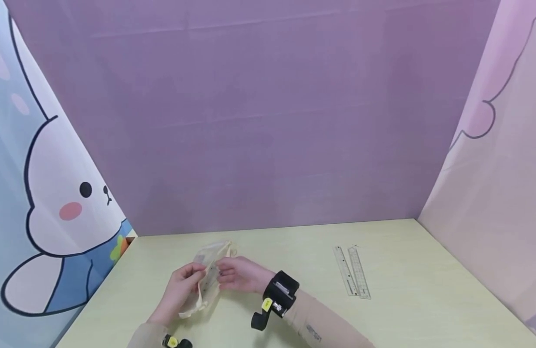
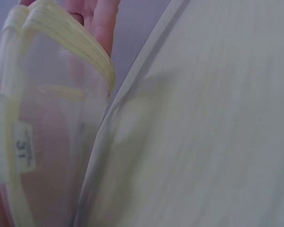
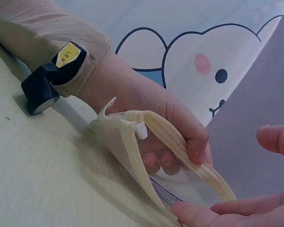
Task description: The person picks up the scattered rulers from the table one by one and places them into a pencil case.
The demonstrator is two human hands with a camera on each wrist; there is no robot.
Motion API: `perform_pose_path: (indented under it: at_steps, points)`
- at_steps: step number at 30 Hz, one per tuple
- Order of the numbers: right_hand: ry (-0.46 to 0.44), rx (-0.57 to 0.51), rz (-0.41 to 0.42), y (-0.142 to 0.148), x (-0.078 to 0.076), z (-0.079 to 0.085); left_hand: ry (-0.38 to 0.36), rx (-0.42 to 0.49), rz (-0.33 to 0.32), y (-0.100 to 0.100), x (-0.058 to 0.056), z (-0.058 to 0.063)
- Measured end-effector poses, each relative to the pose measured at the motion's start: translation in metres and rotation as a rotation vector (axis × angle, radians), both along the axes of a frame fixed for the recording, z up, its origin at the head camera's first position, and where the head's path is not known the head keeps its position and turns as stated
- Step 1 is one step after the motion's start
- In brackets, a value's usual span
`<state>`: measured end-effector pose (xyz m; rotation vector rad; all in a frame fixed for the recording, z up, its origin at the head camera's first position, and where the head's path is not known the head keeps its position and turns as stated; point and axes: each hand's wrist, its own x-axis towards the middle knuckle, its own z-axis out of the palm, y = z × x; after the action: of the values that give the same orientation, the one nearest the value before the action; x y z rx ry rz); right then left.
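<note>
A clear pouch point(image 1: 209, 252) with pale yellow zipper edging stands propped at a slant above the front left of the table, its mouth spread apart. My left hand point(image 1: 179, 289) pinches one edge, thumb on the zipper band point(image 3: 173, 135) and fingers behind the clear film. At the opposite edge, fingers of my right hand point(image 1: 243, 274) touch the band; the thumb stands apart from it in the right wrist view. A small white tag point(image 2: 24, 147) printed "31" hangs by the pouch's edge in the left wrist view. Something thin and dark shows inside the pouch.
Two clear rulers, a left one point(image 1: 346, 270) and a right one point(image 1: 359, 272), lie nearly side by side on the pale table point(image 1: 402, 270), right of my hands. A purple panel point(image 1: 272, 121) rises along the table's back edge, with printed cloths on both sides.
</note>
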<state>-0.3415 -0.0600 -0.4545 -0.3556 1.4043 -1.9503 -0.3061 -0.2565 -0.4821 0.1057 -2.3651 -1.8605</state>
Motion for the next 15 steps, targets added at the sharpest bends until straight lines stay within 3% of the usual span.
perform_pose_path:
  at_steps: [10,15]
  points:
    - [0.106,0.081,0.082,0.008,0.003,0.006,0.016,-0.024,0.025,-0.002,-0.001,0.0]
    - [0.118,0.098,0.048,0.014,0.003,0.006,0.022,-0.011,0.022,-0.002,0.001,0.002]
